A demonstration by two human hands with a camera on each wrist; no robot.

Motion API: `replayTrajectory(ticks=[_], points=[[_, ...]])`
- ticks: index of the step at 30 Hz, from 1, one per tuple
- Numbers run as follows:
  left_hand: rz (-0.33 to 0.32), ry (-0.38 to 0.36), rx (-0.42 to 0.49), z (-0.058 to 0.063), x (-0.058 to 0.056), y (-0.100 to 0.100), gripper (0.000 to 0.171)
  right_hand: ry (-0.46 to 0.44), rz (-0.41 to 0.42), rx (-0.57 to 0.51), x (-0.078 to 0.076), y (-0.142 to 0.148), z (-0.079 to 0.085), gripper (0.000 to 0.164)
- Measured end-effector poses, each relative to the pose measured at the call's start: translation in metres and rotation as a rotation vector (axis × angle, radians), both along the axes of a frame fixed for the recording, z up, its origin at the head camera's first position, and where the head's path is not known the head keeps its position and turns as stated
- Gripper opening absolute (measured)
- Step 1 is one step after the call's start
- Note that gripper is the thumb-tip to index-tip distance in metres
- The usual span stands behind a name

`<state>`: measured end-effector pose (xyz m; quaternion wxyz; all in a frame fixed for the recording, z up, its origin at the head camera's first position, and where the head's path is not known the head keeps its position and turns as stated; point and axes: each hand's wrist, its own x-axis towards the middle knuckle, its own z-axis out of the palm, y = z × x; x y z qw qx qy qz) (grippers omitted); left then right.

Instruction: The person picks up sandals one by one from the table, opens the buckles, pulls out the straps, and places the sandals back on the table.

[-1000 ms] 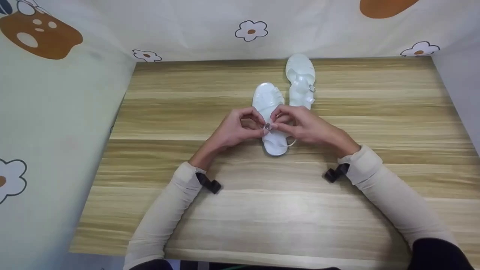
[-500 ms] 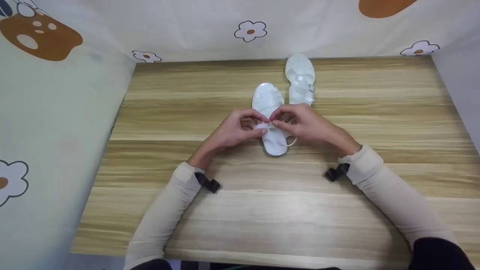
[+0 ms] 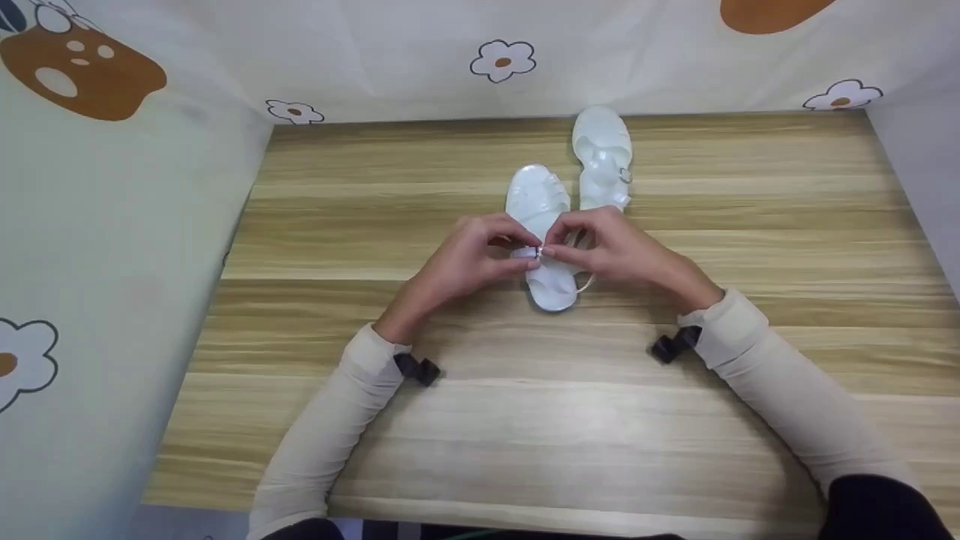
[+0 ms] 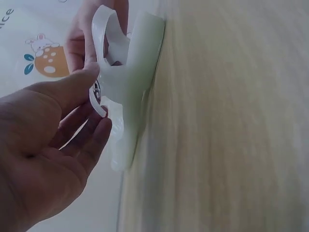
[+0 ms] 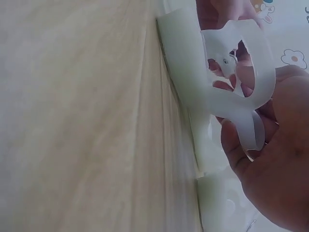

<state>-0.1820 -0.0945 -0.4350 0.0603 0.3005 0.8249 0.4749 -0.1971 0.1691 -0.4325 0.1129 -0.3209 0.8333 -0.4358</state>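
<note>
A white jelly sandal (image 3: 535,196) lies sole down on the table, its toe pointing away from me. Over its middle, my left hand (image 3: 472,251) pinches the small metal buckle (image 4: 97,91) between thumb and fingers. The white strap end (image 3: 523,253) sticks out to the left of the buckle, between the left thumb and index finger. From the right, my right hand (image 3: 609,246) pinches the strap (image 5: 247,128) close beside the buckle. Fingertips of both hands almost meet there and partly hide the buckle. The heel strap (image 5: 264,63) stands up as a loop at the heel.
A second white sandal (image 3: 602,142) lies behind and to the right, its heel end hidden by the right hand. The wood-grain table (image 3: 480,420) meets a patterned cloth wall (image 3: 390,67) at the back. Black wrist cameras hang under both sleeves.
The strap end has come out on the left of the buckle, between the left thumb and index finger. The left fingers have shifted slightly right; the sandals stay in place.
</note>
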Motion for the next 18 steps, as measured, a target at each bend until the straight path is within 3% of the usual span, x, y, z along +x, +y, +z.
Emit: replayTrajectory(ticks=[6,18], points=[[0.031,0.039,-0.017,-0.0016,0.0024,0.0063,0.016,-0.032,-0.006,-0.02,-0.0013,0.0009,-0.0037,0.015],[0.032,-0.005,0.03,-0.0018,0.001,0.0058,0.012,-0.072,0.042,0.008,-0.0053,0.0072,-0.0025,0.011]])
